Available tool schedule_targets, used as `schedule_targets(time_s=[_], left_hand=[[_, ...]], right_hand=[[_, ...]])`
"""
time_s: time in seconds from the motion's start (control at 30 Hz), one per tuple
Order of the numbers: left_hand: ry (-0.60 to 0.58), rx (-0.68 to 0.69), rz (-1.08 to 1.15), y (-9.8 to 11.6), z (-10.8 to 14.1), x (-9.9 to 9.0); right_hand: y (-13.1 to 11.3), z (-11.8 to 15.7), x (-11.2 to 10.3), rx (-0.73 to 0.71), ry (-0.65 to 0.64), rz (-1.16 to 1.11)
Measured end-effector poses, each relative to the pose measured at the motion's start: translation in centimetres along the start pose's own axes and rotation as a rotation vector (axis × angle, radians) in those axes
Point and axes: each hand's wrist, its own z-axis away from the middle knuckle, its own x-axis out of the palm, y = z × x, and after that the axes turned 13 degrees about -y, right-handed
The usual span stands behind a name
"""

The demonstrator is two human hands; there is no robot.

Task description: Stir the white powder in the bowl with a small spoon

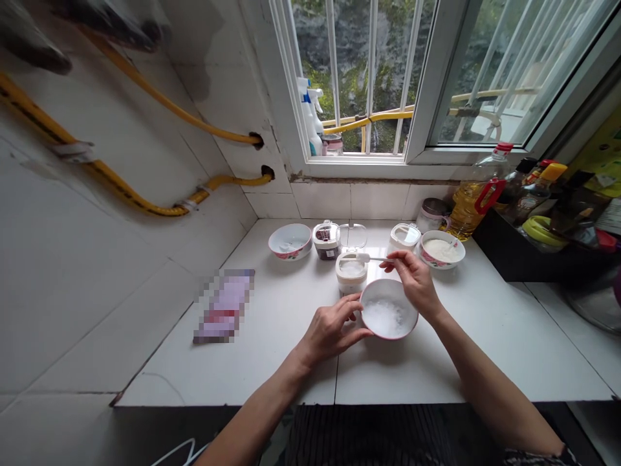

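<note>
A white bowl (389, 309) with white grains in it is tilted above the counter, its left rim held by my left hand (332, 327), thumb below and fingers at the side. My right hand (412, 278) pinches the thin handle of a small white spoon (363, 257). The spoon's head is over the opening of a white container (351, 283) that holds a white substance. Behind it stands a lidded container with dark contents (326, 241), its clear lid raised. Another white container (404, 237) is further right, beside a flowered bowl of pale grains (442, 250).
On the back left of the white counter (272, 362) sits a flowered bowl (290, 243); a blurred purple packet (226, 304) lies nearer. An oil bottle (473, 200), a lidded jar (433, 215) and a black box of bottles (514, 249) stand at the right.
</note>
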Motion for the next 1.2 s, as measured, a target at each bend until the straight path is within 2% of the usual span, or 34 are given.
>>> schedule_targets(time_s=[0.13,0.23,0.37,0.43,0.5,0.63,0.77,0.87,1.07,1.2], left_hand=[[-0.006,-0.008,-0.004,-0.1,0.1,0.0],[-0.009,-0.013,0.001,-0.1,0.1,0.1],[-0.011,-0.005,0.001,-0.1,0.1,0.0],[-0.018,-0.012,0.003,-0.1,0.1,0.0],[-0.024,-0.021,0.004,-0.1,0.1,0.0],[-0.02,-0.024,0.005,-0.1,0.2,0.0],[-0.016,-0.015,0.01,0.0,0.2,0.0],[-0.02,-0.021,0.006,0.0,0.1,0.0],[-0.018,-0.008,0.003,0.1,0.0,-0.1],[-0.018,-0.003,-0.004,0.0,0.0,0.0]], right_hand=[[-0.1,0.3,0.7,-0.218,-0.1,0.395],[-0.4,0.4,0.4,-0.279,-0.097,0.465],[-0.9,0.6,-0.8,-0.124,-0.019,0.247],[-1.1,0.6,-1.3,-0.05,-0.089,0.187],[-1.1,0.5,-1.4,-0.018,-0.184,0.237],[-0.9,0.6,-0.6,-0.04,-0.312,0.4],[-0.8,0.7,0.3,-0.029,-0.396,0.406],[-0.9,0.7,0.2,0.028,-0.39,0.3],[-0.9,0.2,-0.7,0.237,-0.295,-0.075],[-0.6,-0.1,-1.1,0.281,-0.231,-0.16]])
